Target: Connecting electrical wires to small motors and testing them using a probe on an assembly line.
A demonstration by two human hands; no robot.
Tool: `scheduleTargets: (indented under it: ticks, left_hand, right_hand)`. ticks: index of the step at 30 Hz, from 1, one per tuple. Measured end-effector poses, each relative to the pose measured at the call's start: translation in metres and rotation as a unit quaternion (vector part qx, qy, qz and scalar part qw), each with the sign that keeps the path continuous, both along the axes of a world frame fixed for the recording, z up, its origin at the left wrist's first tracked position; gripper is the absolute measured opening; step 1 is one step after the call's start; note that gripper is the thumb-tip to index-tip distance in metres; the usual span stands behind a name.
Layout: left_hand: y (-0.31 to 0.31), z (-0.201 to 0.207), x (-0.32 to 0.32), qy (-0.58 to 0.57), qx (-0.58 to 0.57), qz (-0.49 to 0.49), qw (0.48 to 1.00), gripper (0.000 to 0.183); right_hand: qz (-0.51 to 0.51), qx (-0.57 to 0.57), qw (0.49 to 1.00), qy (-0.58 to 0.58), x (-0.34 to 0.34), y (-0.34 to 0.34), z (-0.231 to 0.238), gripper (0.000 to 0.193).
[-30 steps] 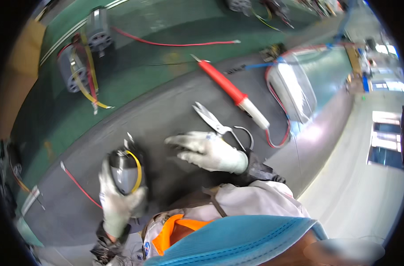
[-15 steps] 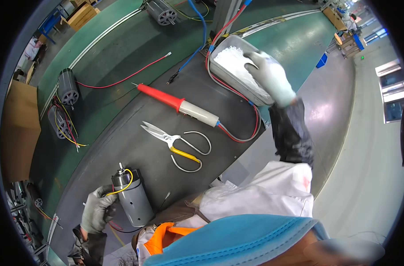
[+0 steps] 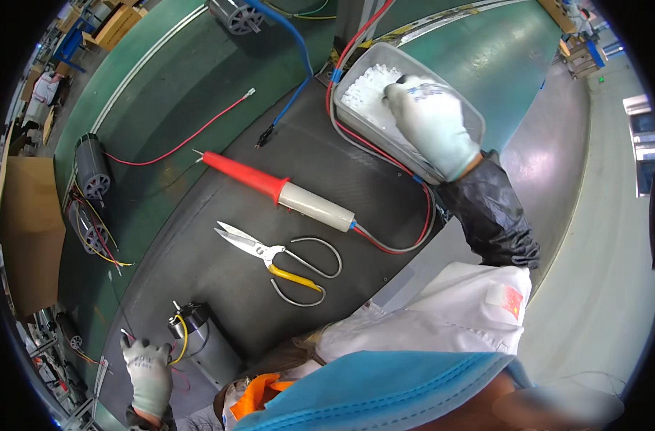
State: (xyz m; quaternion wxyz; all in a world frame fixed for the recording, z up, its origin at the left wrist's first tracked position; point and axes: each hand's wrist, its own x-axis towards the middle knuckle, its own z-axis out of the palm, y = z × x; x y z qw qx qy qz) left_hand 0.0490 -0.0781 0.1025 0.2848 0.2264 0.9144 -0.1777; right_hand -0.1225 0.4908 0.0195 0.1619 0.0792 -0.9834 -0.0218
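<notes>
My left hand (image 3: 149,370), in a whitish glove, is closed beside the grey cylindrical motor (image 3: 216,352) at the lower left. A thin wire lead (image 3: 127,333) with a pale end pokes out at its fingertips. The motor stands tilted, shaft upward, a yellow wire (image 3: 182,336) looping at its top. Over the grey plastic bin (image 3: 352,118) at the upper right, my gloved right hand (image 3: 431,118) has its fingers curled down against a heap of small white pieces (image 3: 370,93). Whatever sits between those fingertips is hidden.
Yellow-and-metal scissors (image 3: 273,255) lie open on the dark mat. Behind them rests a red-and-beige handheld tool (image 3: 281,190) with a pointed tip and a red-grey cable. Blue wire (image 3: 291,100) hangs beyond. More motors (image 3: 93,167) and a cardboard box (image 3: 29,230) are at the left.
My right hand has settled lower into the bin, fingers curling onto the white pieces. My left hand has shifted down and left from the motor's side, and a lead end now shows at its fingertips.
</notes>
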Motion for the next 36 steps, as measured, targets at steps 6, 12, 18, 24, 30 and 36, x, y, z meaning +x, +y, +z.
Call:
scheduleTargets:
  ticks: [6, 12, 18, 24, 30, 36]
  left_hand:
    - [-0.028, 0.006, 0.031, -0.049, 0.119, 0.284, 0.95, 0.036]
    - [0.02, 0.009, -0.009, -0.157, 0.364, 0.566, 0.723, 0.066]
    - [0.014, 0.007, -0.037, -0.291, 0.185, 0.526, 0.777, 0.061]
    - [-0.001, -0.023, 0.004, -0.253, 0.266, 0.409, 0.835, 0.045]
    - [0.004, -0.058, 0.046, 0.114, 0.29, 0.313, 0.897, 0.041]
    - [-0.012, -0.071, 0.067, 0.129, 0.376, 0.31, 0.863, 0.033]
  right_hand:
    - [0.001, 0.043, 0.996, 0.083, 0.003, 0.001, 0.009, 0.012]
    - [-0.016, 0.024, 0.999, 0.016, 0.006, -0.008, 0.009, 0.032]
    - [-0.038, -0.054, 0.998, -0.011, 0.011, 0.008, 0.003, 0.017]
    - [-0.064, 0.051, 0.991, 0.105, 0.017, 0.001, 0.03, 0.013]
    - [-0.075, -0.073, 0.972, 0.211, 0.07, -0.041, 0.08, 0.015]
    - [0.099, -0.742, 0.628, -0.21, 0.115, -0.145, 0.078, 0.02]
